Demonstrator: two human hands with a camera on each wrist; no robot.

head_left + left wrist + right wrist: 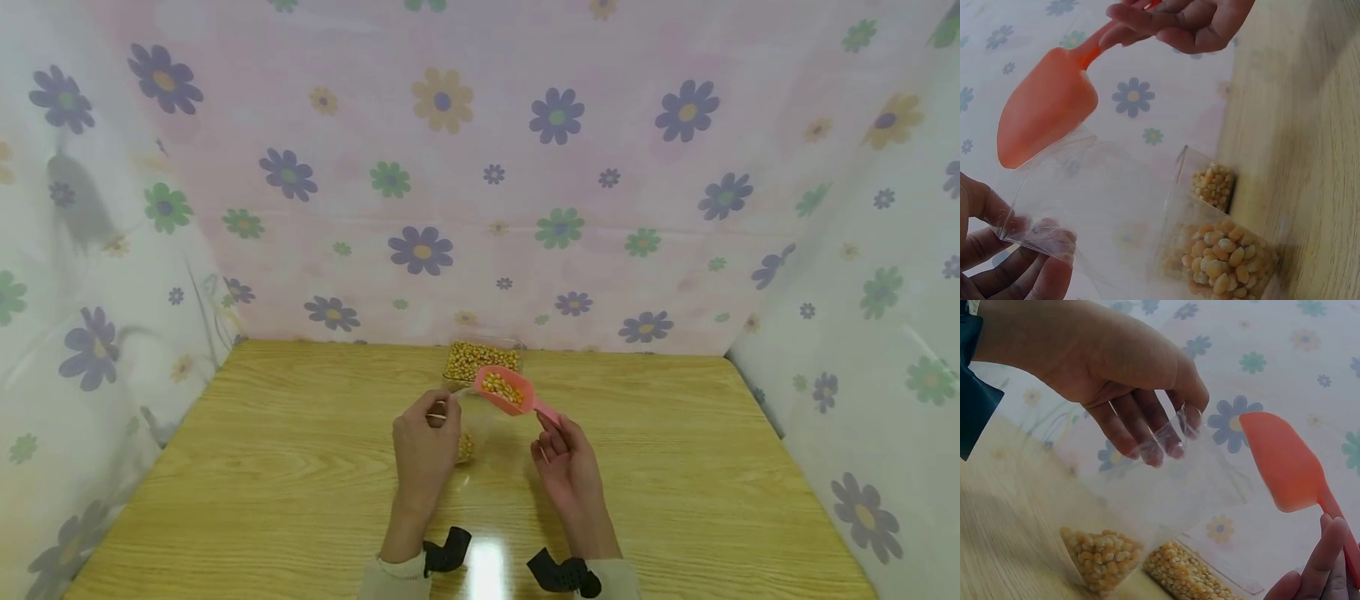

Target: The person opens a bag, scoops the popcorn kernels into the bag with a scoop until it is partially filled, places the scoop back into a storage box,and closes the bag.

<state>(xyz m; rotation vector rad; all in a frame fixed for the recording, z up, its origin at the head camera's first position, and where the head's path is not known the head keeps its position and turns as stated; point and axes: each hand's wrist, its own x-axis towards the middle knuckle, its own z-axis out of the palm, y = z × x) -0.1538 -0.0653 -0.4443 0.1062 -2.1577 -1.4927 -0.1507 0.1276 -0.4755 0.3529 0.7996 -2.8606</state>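
Left hand (426, 442) pinches the bag (1166, 490) near its mouth, right hand (570, 471) grips the scoop (1047, 103), table (697, 475) spreading both sides.

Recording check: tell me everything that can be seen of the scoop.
The scoop is coral-pink to orange, apparently plastic, with a deep rounded bowl and a slim handle. Its bowl, open side up, holds yellow corn kernels. The right hand grips the handle, keeping it above the table. The bowl's front end is near the clear bag; whether they touch is unclear.
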